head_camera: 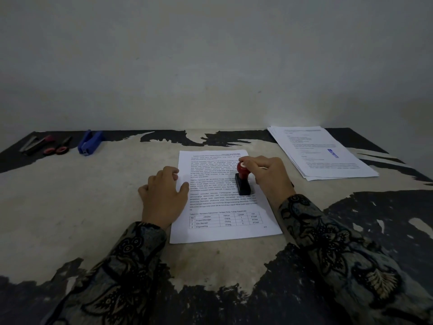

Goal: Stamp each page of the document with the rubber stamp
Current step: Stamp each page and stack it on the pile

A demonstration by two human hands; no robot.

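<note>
A printed page (218, 207) with text and a small table lies on the table in front of me. The rubber stamp (242, 184), red knob on a black base, stands upright on the page's right half, base down on the paper. My right hand (267, 175) grips the red knob from the right. My left hand (164, 193) rests on the table, with its thumb and fingertips on the page's left edge and the fingers loosely bent. A stack of pages (321, 153) lies at the back right; its top sheet bears a blue stamp mark (333, 153).
The worn table top (93, 207) is pale with dark peeling patches. At the back left lie a blue stapler (90, 143), scissors with pink handles (58, 146) and a dark pen-like item (35, 144). A bare wall stands just behind the table.
</note>
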